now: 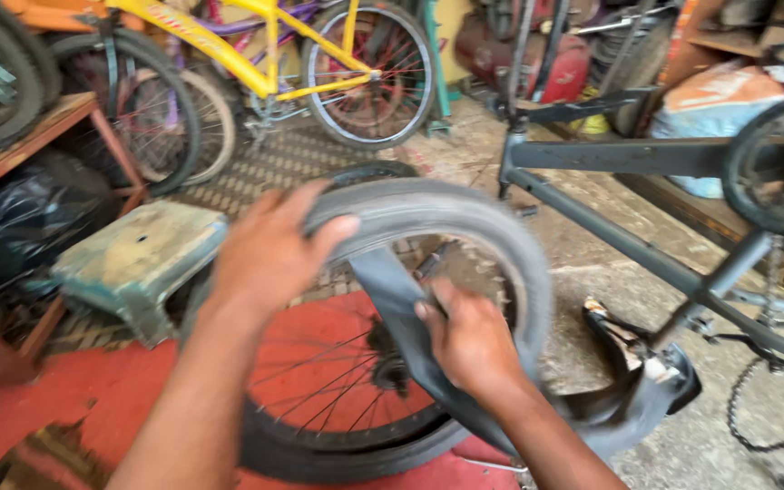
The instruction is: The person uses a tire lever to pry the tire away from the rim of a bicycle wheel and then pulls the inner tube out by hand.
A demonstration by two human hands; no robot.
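Grey rubber tyre (465, 218) gripped by left hand (269, 249), right hand (469, 340) pinching floppy black inner tube (392, 290)

The grey concrete floor (592, 236) is stained and rough. A red mat (38, 408) covers its near left part, and a patterned checker-plate strip (292, 159) runs toward the far left. A worn pale green stool (138, 259) stands on the left. A spoked bicycle wheel with a grey tyre (465, 213) stands upright on the red mat at the centre. A loose black chain (746, 426) lies near right.
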